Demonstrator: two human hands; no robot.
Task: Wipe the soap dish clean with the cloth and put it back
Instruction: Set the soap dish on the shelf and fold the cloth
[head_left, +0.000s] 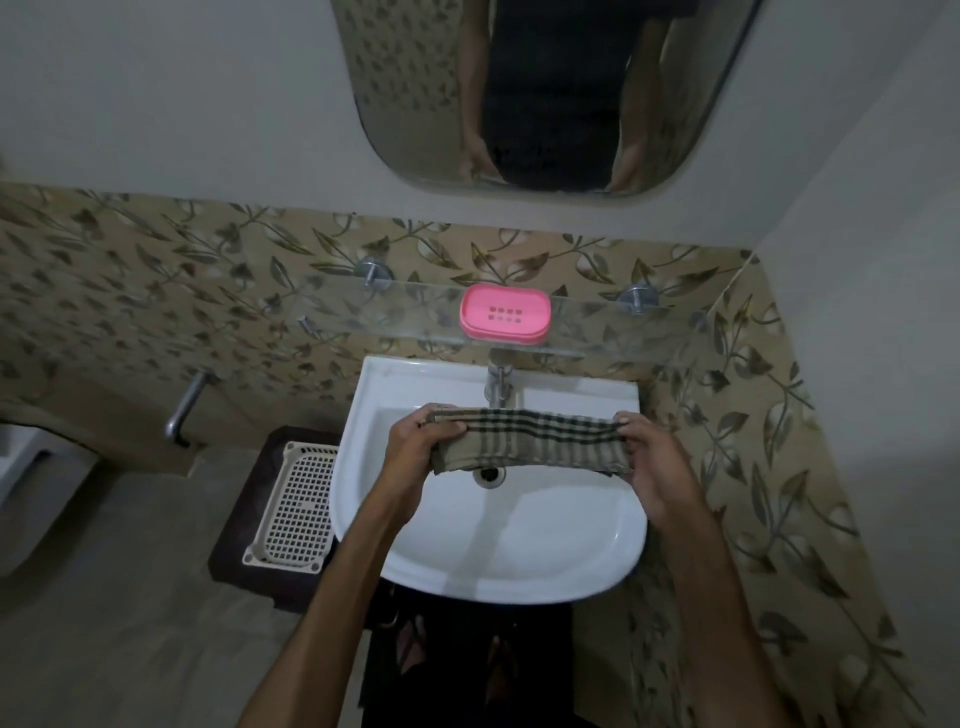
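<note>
A pink soap dish (505, 314) with small drain holes sits on a glass shelf (587, 317) above the basin, with no soap visible in it. Both hands hold a beige checked cloth (530, 441) stretched flat over the white sink (488, 545). My left hand (421, 447) grips the cloth's left end. My right hand (649, 457) grips its right end. The cloth hangs well below the soap dish and hides part of the drain.
A chrome tap (498, 384) rises behind the cloth. A mirror (545, 93) hangs on the wall above the shelf. A cream perforated plastic tray (296, 504) lies on a dark stool left of the sink. A wall pipe (187, 405) juts out at left.
</note>
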